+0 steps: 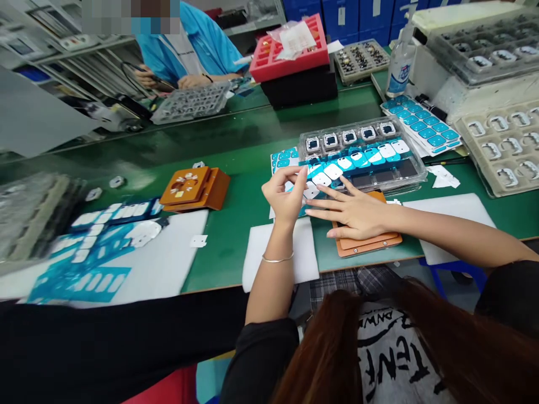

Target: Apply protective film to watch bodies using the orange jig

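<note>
The block (375,244) is partly covered by the right hand (357,216), spread flat; farther left, the left hand (284,196) is pinched closed, nothing visibly gripped.

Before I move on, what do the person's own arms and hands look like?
Both arms wear black sleeves ending around the elbow, forearms uncovered. The left hand has no glove; a thin silver bangle circles that forearm. The right hand is also ungloved, with no bracelet visible.
</note>
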`<state>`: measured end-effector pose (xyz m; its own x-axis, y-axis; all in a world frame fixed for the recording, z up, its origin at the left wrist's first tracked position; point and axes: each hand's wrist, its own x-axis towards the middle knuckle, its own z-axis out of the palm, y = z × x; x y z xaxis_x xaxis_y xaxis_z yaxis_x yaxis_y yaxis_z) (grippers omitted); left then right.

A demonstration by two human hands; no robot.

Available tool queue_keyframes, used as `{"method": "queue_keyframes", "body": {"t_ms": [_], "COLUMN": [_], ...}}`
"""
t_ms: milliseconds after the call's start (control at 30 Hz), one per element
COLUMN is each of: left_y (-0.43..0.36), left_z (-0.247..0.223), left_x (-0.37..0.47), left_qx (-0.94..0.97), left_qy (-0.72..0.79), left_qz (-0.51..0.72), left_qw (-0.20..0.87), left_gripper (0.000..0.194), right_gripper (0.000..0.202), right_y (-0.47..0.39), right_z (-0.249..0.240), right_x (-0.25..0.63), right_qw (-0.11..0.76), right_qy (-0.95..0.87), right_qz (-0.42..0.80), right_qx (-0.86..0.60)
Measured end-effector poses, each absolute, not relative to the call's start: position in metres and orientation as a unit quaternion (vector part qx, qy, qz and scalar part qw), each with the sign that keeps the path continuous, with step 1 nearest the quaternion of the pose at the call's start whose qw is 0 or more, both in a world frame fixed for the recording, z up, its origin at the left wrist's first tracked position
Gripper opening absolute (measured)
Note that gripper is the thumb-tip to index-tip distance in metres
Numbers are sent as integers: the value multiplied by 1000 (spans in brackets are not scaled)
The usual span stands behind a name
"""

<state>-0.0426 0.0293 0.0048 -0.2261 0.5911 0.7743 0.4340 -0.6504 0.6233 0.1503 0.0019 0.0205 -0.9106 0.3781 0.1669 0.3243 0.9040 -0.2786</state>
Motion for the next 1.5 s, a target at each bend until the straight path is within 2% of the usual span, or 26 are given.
{"method": "queue_keyframes", "body": {"t_ms": [67,167,200,267,367,433,500,567,633,700,767,867,1033,1167,1233,1300,1400,1500], "left_y": [28,27,27,26,23,19,16,12,7,1,-4,-10,-14,-14,-13,-12,-12,-13], "left_z": [6,6,6,7,7,9,12,16,20,22,22,21,20,20,19,18,18,18], "left_x": [-41,-38,-37,-35,-33,-32,-32,-30,-26,-20,-14,-9,-7,-8,-9,-10,-11,-11], "left_qx": [624,629,630,632,647,680,740,800,832,834,823,805,801,802,805,813,819,820], "left_qy": [405,382,375,367,355,336,290,220,166,151,157,160,160,157,152,153,159,146], "left_qz": [665,675,679,681,674,649,603,553,528,530,545,568,569,565,564,555,546,546], "left_qw": [56,52,50,43,44,61,76,69,44,28,33,61,96,115,103,86,72,86], "left_gripper": [18,14,13,13,13,15,25,42,63,76,78,75,72,73,71,65,60,61], "right_gripper": [54,42,37,30,32,30,26,24,26,30,32,31,28,10,3,7,8,5], "right_y": [6,12,13,14,12,10,8,5,2,-2,-7,-12,-16,-20,-22,-22,-22,-21], "right_z": [32,56,63,71,67,60,53,47,43,40,38,36,30,29,31,33,35,35], "right_x": [158,178,185,197,205,205,206,206,204,200,195,189,185,183,183,184,186,188], "right_qw": [155,271,274,207,88,86,137,229,310,342,337,338,401,522,540,536,535,528], "right_qy": [-956,-924,-924,-943,-957,-949,-931,-879,-772,-638,-540,-479,-522,-663,-720,-748,-763,-763], "right_qz": [167,194,191,183,200,219,249,342,504,659,750,790,719,469,334,253,214,238], "right_qx": [-185,-187,-186,-184,-193,-210,-230,-243,-233,-205,-182,-180,-224,-260,-281,-297,-294,-286]}}
